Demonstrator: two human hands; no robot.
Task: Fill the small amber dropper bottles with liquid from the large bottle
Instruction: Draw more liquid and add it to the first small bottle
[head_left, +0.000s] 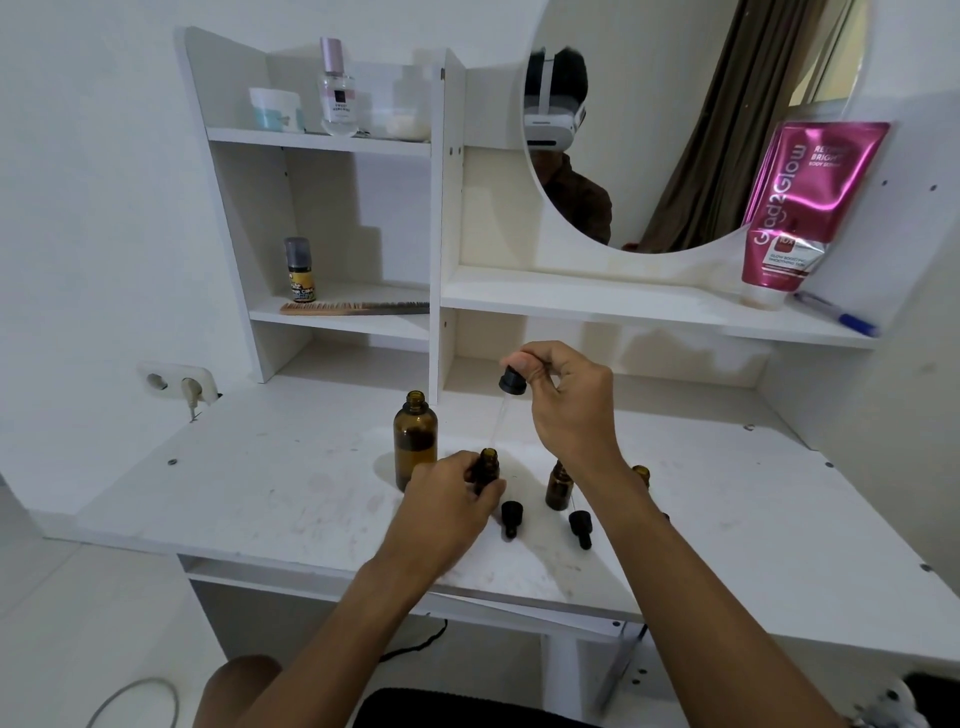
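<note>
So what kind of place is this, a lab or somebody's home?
Most likely a home dressing table, probably in a bedroom: a round mirror above white shelves holding a perfume bottle, a comb and a pink lotion tube. A curtain shows in the mirror.

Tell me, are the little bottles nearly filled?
Done: the large amber bottle stands open; two dropper caps lie on the desk. In hand: left hand grips one small bottle, right hand pinches a raised dropper. Left: two more small bottles; their fill I cannot tell.
</note>
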